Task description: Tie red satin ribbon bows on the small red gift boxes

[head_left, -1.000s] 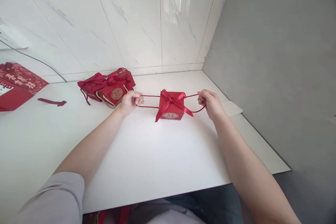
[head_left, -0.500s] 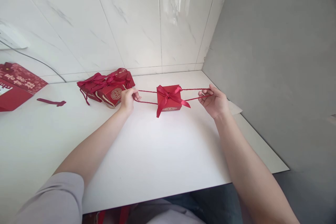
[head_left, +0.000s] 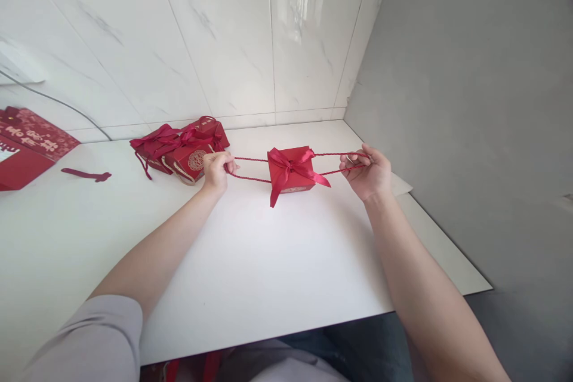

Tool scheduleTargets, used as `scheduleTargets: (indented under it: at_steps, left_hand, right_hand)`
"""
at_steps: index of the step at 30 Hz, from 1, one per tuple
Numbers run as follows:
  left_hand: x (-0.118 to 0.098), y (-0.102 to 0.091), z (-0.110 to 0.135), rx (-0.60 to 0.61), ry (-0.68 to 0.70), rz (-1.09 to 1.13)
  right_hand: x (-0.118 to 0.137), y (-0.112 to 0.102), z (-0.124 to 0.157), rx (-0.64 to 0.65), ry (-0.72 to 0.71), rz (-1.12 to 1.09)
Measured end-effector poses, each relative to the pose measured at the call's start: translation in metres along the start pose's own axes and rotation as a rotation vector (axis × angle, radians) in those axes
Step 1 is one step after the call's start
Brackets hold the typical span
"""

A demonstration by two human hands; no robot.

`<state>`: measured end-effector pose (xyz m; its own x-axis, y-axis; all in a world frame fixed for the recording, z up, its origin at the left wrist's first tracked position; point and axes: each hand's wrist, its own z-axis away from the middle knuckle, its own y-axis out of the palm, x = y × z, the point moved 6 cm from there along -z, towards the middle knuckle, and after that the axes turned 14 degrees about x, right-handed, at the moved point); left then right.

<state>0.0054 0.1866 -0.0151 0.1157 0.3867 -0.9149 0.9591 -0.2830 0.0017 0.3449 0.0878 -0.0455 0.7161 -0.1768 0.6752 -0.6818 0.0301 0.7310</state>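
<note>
Between my hands is a small red gift box (head_left: 304, 182) with a red ribbon bow (head_left: 290, 166) on top. Twisted red cord handles stretch out from both its sides. My left hand (head_left: 218, 171) is closed on the left cord handle (head_left: 250, 159). On the other side, the fingers of my right hand (head_left: 369, 173) are curled round the right cord handle (head_left: 333, 154), and the cord is pulled taut. Whether the box rests on the table or hangs just above it, I cannot tell.
Several red boxes with ribbons and cords (head_left: 181, 149) lie by the wall, just beyond my left hand. A dark red ribbon strip (head_left: 87, 175) and a larger red box (head_left: 33, 149) are at the left. A grey panel (head_left: 470, 101) borders the white table (head_left: 250, 286) on the right.
My right hand has shifted slightly to the right, still holding its cord. The gift box has moved a little right and nearer to me, turning slightly.
</note>
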Motion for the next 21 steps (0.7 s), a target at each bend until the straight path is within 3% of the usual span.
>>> scheduleTargets:
  at_steps: [4, 9, 13, 17, 19, 21]
  left_hand:
    - [0.007, 0.004, -0.003, 0.109, -0.158, 0.049]
    - [0.020, -0.001, -0.006, 0.261, -0.430, 0.041]
    - [0.031, -0.005, -0.003, 0.363, -0.627, -0.060]
    - [0.033, -0.003, -0.005, 0.246, -0.580, -0.216]
    - [0.027, 0.001, -0.006, 0.151, -0.477, -0.288]
    - [0.015, 0.011, -0.006, 0.154, -0.340, -0.374]
  right_hand:
    - [-0.003, -0.004, 0.000, -0.057, 0.142, 0.046]
    - [-0.002, -0.017, -0.002, -0.033, 0.358, 0.693]
    - [-0.004, -0.027, -0.005, -0.094, 0.310, 0.947]
    - [-0.007, -0.010, -0.003, -0.060, 0.164, 1.109]
    - [-0.013, 0.006, 0.001, 0.033, 0.155, 1.133]
    - [-0.023, 0.024, 0.006, 0.179, 0.203, 1.093]
